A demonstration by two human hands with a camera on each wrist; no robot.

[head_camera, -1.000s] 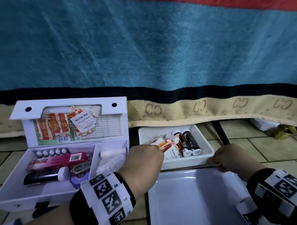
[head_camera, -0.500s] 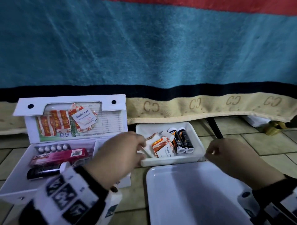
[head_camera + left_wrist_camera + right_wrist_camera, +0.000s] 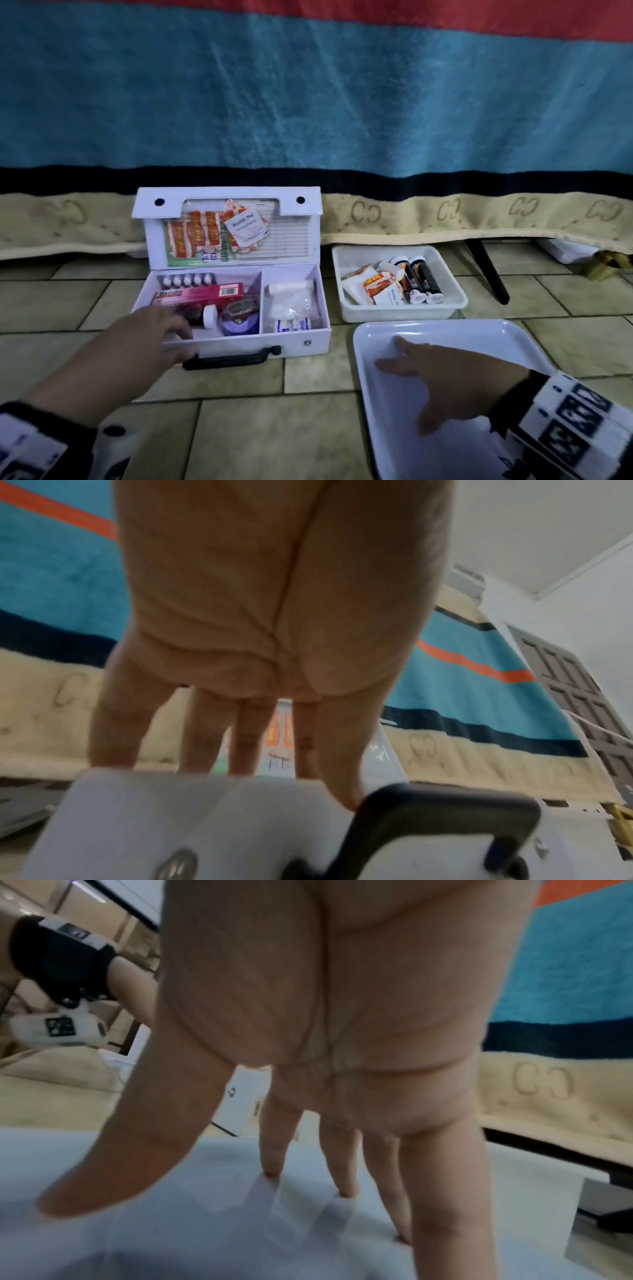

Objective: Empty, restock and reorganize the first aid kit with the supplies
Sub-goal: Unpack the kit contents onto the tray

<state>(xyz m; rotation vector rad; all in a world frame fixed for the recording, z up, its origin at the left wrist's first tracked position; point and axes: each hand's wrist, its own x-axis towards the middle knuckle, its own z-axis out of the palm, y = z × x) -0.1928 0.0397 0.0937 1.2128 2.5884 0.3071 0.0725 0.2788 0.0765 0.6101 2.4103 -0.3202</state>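
Note:
The white first aid kit (image 3: 301,337) stands open on the tiled floor, lid upright with orange plasters and an alcohol pad (image 3: 245,226) tucked in it. Inside lie a pink Bacidin box (image 3: 198,294), a dark bottle with a white cap (image 3: 209,315), scissors, a purple roll and bandages (image 3: 291,301). My left hand (image 3: 171,334) reaches over the kit's front left wall, fingers (image 3: 202,737) straight, thumb by the black handle (image 3: 445,810). My right hand (image 3: 407,356) lies flat in the large white tray (image 3: 496,335), fingertips (image 3: 272,1167) touching its floor.
A small white tray (image 3: 404,310) behind the large one holds two dark bottles (image 3: 423,281), orange packets and alcohol pads. A blue and beige blanket (image 3: 342,120) hangs behind everything. A black leg (image 3: 486,270) slants down at the right.
My left hand left the small tray and swung left to the kit's front wall. My right hand let go of the small tray's edge and came down flat into the large tray.

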